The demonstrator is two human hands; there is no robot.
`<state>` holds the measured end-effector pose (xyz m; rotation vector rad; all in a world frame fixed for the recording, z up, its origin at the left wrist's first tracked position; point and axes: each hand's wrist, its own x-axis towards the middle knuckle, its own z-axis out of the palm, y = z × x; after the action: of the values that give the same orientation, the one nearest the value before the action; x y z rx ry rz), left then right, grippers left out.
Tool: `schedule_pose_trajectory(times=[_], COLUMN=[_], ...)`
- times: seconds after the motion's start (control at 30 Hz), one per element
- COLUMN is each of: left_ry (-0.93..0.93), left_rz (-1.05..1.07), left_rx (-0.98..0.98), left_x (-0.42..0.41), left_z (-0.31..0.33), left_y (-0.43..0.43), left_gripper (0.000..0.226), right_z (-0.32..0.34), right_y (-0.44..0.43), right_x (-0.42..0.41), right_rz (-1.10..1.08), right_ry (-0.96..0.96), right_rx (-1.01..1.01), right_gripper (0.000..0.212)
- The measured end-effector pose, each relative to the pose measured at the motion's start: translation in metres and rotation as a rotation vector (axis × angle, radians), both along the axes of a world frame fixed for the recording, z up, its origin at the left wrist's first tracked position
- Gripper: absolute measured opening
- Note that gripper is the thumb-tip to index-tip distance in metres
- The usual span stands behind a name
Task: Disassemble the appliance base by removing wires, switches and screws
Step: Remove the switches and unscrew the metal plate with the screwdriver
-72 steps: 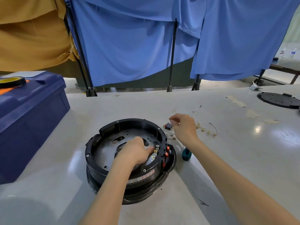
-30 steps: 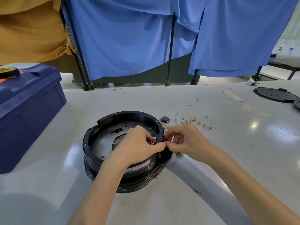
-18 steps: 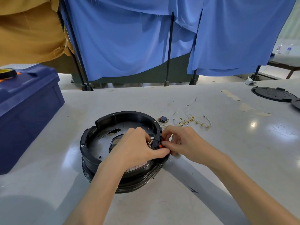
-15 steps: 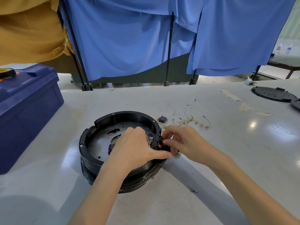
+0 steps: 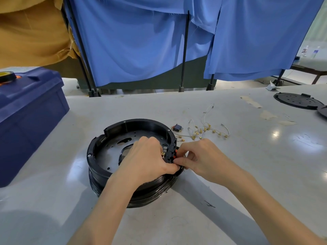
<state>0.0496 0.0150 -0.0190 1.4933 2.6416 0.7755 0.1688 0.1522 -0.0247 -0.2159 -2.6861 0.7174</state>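
- The base (image 5: pixel 109 154), a round black shell with a perforated metal floor, lies flat on the table (image 5: pixel 247 183), near its front edge and just left of centre.
- A row of switches (image 5: pixel 170 153) with orange-red faces sits in the base's right rim; gold terminals show on their inner side.
- The left hand (image 5: pixel 146 163) grips the base at that rim: fingers curled down inside behind the switches, thumb along the outside.
- The right hand (image 5: pixel 203 160) meets it from the outer side, thumb and forefinger pinching at the switches and the other fingers curled under; the exact contact is hidden.
- A loose switch (image 5: pixel 177 128) lies on the table just behind the rim.
- Beside it lie white wires (image 5: pixel 208 129) with gold terminals, spread out.
- A black lid (image 5: pixel 299 100) lies far right.
- A blue box (image 5: pixel 30 117) stands at the left, with a tape roll (image 5: pixel 7 76) on top.
- Blue curtains (image 5: pixel 141 41) and a yellow cloth (image 5: pixel 31 29) hang behind.
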Motion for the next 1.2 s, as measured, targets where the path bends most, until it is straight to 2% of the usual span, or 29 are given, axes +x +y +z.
schedule_pose_trajectory(times=[0.07, 0.17, 0.4, 0.6, 0.8, 0.97, 1.07, 1.2], left_ry=[0.05, 0.221, 0.196, 0.24, 0.277, 0.328, 0.354, 0.386], left_rz=[0.03, 0.092, 0.104, 0.08, 0.077, 0.119, 0.084, 0.102], left_rx=[-0.025, -0.091, -0.092, -0.097, -0.121, -0.082, -0.089, -0.118], left_x=[0.002, 0.008, 0.015, 0.016, 0.018, 0.018, 0.018, 0.02], left_z=[0.001, 0.004, 0.002, 0.0, 0.004, 0.003, 0.001, -0.001], left_y=[0.0, -0.001, 0.0, 0.001, 0.0, -0.012, -0.017, -0.018], left_gripper=[0.059, 0.062, 0.05, 0.045, 0.05, 0.065, 0.067, 0.066], right_z=[0.0, 0.0, 0.0, -0.002, -0.002, 0.002, 0.006, 0.008], right_y=[-0.003, -0.005, 0.0, 0.001, 0.0, 0.001, 0.001, -0.009], right_x=[0.001, 0.001, 0.0, -0.001, 0.001, 0.003, 0.007, 0.008], right_rz=[0.005, 0.024, 0.066, 0.016, 0.03, 0.014, 0.055, 0.038], right_ry=[-0.004, -0.001, -0.03, -0.063, -0.052, -0.064, -0.089, -0.061], right_rx=[0.06, 0.082, -0.098, -0.105, -0.121, -0.163, -0.193, -0.075], right_gripper=[0.014, 0.016, 0.014, 0.022, 0.019, 0.02, 0.013, 0.01])
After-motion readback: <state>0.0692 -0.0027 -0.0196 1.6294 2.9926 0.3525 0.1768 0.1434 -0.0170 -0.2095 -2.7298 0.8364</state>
